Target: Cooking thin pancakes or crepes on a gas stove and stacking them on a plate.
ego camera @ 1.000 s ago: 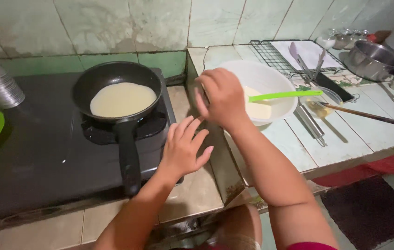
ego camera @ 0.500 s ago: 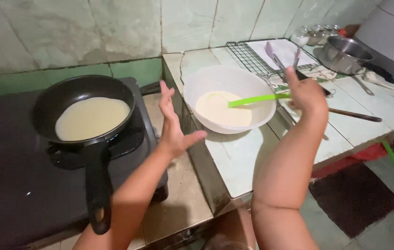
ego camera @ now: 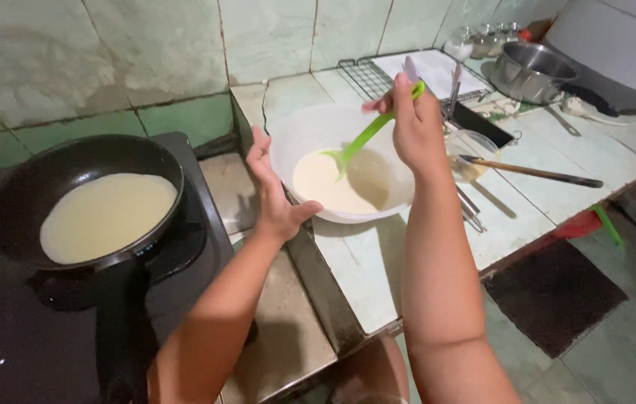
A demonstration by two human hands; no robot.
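Observation:
A white bowl (ego camera: 310, 127) of pale batter (ego camera: 325, 183) stands on the tiled counter. My right hand (ego camera: 415, 127) grips the handle of a green ladle (ego camera: 366, 135), whose scoop dips into the batter. My left hand (ego camera: 273, 198) rests open against the bowl's left rim, fingers spread. To the left, a black frying pan (ego camera: 4, 209) sits on the dark stove with a round pale pancake (ego camera: 105, 217) in it; its handle points toward me.
A wire rack (ego camera: 366, 75), a steel pot (ego camera: 531, 71), small jars (ego camera: 482, 37), a wooden-handled utensil (ego camera: 535, 172) and metal utensils (ego camera: 467, 206) lie on the counter's right side. A dark mat (ego camera: 550, 295) covers the floor below.
My right hand took hold of the green ladle, which had lain across the bowl, and tipped its scoop into the batter. My left hand moved to the bowl's rim.

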